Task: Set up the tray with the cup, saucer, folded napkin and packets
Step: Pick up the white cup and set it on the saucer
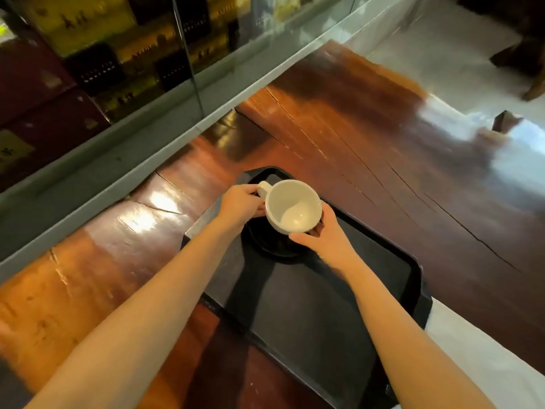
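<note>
A white empty cup (293, 205) sits over a black saucer (267, 242) at the far end of a black rectangular tray (318, 305). My left hand (240, 203) holds the cup at its handle, which points to the left. My right hand (323, 236) grips the cup's right side and the saucer's edge beneath it. Whether the cup rests on the saucer or hangs just above it I cannot tell. No napkin or packets are in view.
The tray lies on a glossy reddish wooden counter (368, 137) with long cracks. A glass display case (103, 69) with dark and yellow boxes runs along the left. White cloth (486, 349) lies at the lower right.
</note>
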The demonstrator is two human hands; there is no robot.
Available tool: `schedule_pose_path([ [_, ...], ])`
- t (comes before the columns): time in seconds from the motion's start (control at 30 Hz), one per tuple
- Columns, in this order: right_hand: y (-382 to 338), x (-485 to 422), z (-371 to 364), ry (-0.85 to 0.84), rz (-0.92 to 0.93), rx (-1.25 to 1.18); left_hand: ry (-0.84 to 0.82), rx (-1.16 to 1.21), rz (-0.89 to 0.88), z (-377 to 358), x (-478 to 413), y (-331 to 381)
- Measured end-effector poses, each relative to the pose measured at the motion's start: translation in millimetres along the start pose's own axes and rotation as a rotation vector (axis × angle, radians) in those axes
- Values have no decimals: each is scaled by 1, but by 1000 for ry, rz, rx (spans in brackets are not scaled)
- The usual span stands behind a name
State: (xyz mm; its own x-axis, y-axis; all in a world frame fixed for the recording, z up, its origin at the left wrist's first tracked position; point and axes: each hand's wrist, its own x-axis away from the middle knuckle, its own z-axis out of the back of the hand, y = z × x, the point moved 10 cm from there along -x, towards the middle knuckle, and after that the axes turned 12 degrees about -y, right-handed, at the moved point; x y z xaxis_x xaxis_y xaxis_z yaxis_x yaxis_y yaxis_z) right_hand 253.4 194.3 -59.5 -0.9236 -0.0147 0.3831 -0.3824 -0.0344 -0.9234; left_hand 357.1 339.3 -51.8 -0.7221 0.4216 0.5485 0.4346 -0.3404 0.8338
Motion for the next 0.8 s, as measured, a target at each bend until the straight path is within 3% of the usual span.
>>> schedule_pose_path([
  [0.8,7,1,-6,62,22,143,18,122,-45,-17,30,-38],
])
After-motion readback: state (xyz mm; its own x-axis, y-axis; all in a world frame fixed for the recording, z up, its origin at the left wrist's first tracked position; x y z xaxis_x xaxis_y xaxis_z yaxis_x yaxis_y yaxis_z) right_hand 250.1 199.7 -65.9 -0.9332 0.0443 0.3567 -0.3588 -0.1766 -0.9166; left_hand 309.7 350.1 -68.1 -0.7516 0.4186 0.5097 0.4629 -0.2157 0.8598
